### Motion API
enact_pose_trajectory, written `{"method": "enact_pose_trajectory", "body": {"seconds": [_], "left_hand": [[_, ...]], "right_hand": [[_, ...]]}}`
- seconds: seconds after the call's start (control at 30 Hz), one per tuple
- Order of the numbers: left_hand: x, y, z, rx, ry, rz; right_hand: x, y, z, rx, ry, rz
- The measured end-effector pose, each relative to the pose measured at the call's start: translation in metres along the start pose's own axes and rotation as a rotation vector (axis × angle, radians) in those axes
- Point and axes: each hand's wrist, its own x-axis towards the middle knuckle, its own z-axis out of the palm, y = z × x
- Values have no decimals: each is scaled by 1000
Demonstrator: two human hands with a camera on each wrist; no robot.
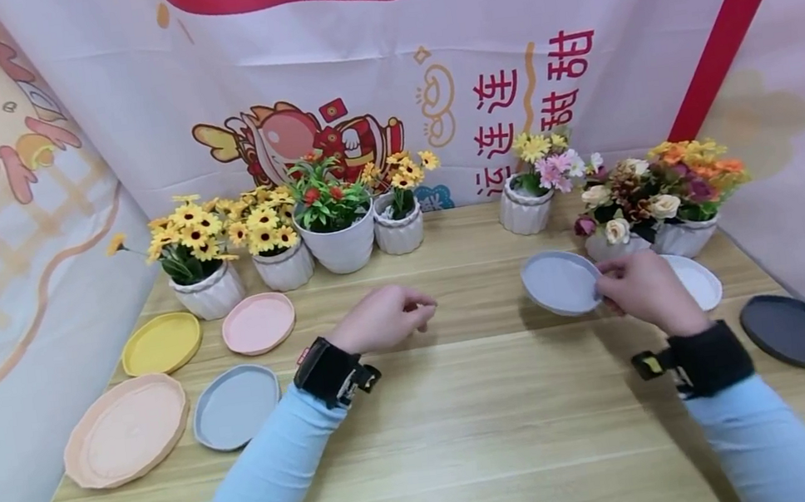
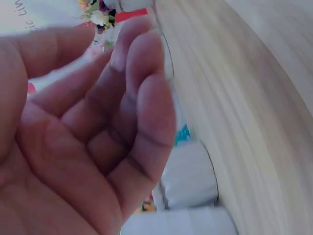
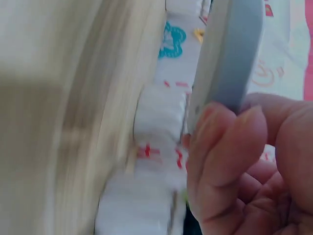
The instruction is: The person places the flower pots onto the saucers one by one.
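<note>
My right hand (image 1: 641, 289) pinches the rim of a grey-blue saucer (image 1: 560, 282) between thumb and fingers. That saucer is held up off the wooden table, slightly tilted, and casts a shadow below. In the right wrist view the saucer (image 3: 230, 58) appears edge-on, with the fingertips (image 3: 220, 127) on its rim. Over the middle of the table hovers my left hand (image 1: 384, 318), its fingers loosely bent and holding nothing. The left wrist view shows its bare palm (image 2: 63, 161). A white saucer (image 1: 694, 280) lies partly hidden behind the right hand.
On the left lie a yellow saucer (image 1: 161, 344), a pink saucer (image 1: 258, 324), a peach scalloped saucer (image 1: 126, 431) and a light blue saucer (image 1: 236, 407). A black saucer (image 1: 794, 331) lies far right. Several potted flowers in white pots (image 1: 339, 238) line the back edge.
</note>
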Motion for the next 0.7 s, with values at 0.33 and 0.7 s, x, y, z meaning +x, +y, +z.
{"method": "enact_pose_trajectory", "body": {"seconds": [0.33, 0.7], "left_hand": [[75, 13, 16, -383, 188, -177], [132, 1, 25, -447, 255, -323]], "right_hand": [[68, -21, 47, 147, 57, 93], [112, -26, 72, 177, 66, 153]]}}
